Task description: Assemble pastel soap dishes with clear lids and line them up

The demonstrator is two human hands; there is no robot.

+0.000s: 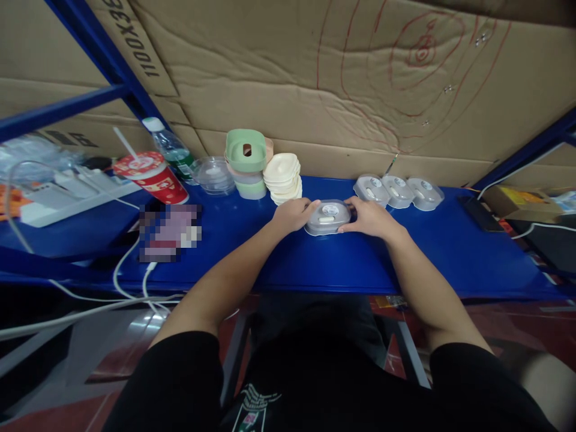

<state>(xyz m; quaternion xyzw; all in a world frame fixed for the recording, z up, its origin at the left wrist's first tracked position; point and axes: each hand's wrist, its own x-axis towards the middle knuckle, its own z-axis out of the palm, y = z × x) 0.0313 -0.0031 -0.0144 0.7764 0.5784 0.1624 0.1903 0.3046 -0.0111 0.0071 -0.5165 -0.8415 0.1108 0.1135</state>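
Note:
A clear-lidded plastic container [329, 218] with a round white label and a small white piece on top rests on the blue table in front of me. My left hand [293, 215] grips its left end, the thumb along the upper edge. At the opposite end, my right hand [369, 218] holds it with fingers and thumb. Similar containers [396, 191] stand in a row behind my right hand. Just behind my left hand is a stack of cream-coloured lids [282, 175], beside stacked green containers [246, 151] and clear round lids [215, 175].
On the left are a red cup [158, 180] with a straw, a water bottle [173, 153], a power strip [85, 195], white cables and a blurred-out item [170, 233]. Cardboard [279, 72] lines the back. A dark object [481, 214] and a carton [522, 203] are at right.

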